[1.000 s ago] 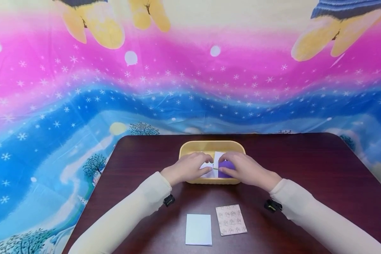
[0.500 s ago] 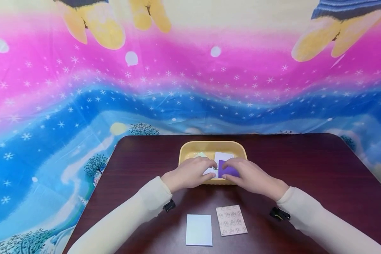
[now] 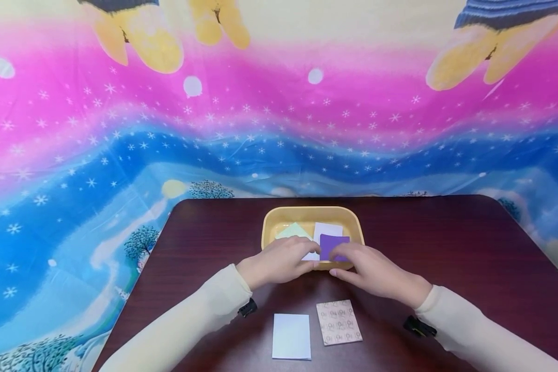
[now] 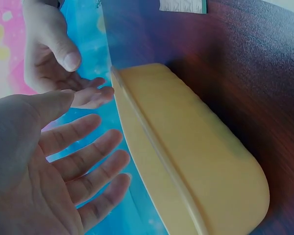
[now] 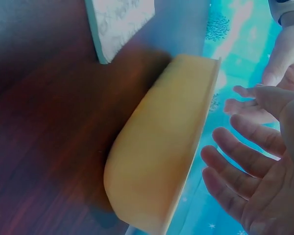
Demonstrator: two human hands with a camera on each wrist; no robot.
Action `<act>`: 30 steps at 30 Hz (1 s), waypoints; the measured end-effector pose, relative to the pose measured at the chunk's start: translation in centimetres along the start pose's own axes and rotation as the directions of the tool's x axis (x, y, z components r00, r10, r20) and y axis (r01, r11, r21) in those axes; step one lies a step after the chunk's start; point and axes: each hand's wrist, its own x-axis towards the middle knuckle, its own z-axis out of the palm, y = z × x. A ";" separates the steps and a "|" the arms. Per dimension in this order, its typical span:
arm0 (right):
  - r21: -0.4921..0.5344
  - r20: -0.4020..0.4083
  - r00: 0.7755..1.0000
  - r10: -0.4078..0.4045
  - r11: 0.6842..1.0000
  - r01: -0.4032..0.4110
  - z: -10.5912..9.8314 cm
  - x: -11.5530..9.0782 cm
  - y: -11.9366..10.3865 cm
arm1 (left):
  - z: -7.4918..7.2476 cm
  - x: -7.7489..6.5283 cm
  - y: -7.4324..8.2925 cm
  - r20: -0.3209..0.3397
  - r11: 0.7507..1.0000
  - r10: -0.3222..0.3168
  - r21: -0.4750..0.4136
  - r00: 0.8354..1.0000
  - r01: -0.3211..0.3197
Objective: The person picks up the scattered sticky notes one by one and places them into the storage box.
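Both hands hover over the near rim of a yellow plastic basket (image 3: 272, 223) in the head view. Inside it lie a purple square (image 3: 331, 240), a white sheet (image 3: 327, 228) and a pale green sheet (image 3: 294, 231), partly covered by the hands. My left hand (image 3: 279, 262) is at the left of the near rim, its fingers loosely bent and holding nothing; the left wrist view shows its palm (image 4: 44, 166) bare. The right hand (image 3: 374, 268) is at the right, fingers relaxed, and its palm (image 5: 269, 191) is bare too. The basket's outer wall (image 5: 152, 142) stands beside the fingers.
Nearer on the dark wooden table (image 3: 204, 237) lie a white square pad (image 3: 291, 337) and a pink patterned pad (image 3: 339, 323), side by side. A colourful printed cloth (image 3: 279, 103) hangs behind the table's far edge.
The right hand has drawn back toward the right and nearer, uncovering more of the purple square. The left hand has shifted slightly nearer, and more of the green sheet shows.
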 end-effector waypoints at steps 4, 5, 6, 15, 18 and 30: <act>-0.018 0.000 1.000 -0.006 1.000 0.006 0.2 -0.5 -0.1 | 0.2 0.0 0.2 0.002 1.000 0.013 0.003 1.000 -0.013; -0.018 -0.001 1.000 -0.009 1.000 0.009 0.2 -0.6 -0.1 | 0.3 0.0 0.2 0.003 1.000 0.017 0.003 1.000 -0.017; -0.021 0.000 1.000 -0.012 1.000 0.012 0.3 -0.7 -0.2 | 0.3 0.0 0.3 0.004 1.000 0.023 0.002 1.000 -0.023; -0.050 -0.003 0.999 -0.050 0.997 0.050 0.6 -1.5 -0.4 | 0.4 0.0 0.8 -0.003 0.999 0.052 0.001 0.999 -0.052; -0.057 -0.008 0.997 -0.076 0.996 0.075 0.7 -1.8 -0.6 | 0.3 -0.1 1.1 0.005 0.998 0.060 0.017 0.998 -0.060; -0.006 0.009 0.989 -0.145 0.989 0.146 2.2 -2.7 -0.7 | 0.8 -0.6 1.9 0.012 0.993 0.099 0.069 0.995 -0.099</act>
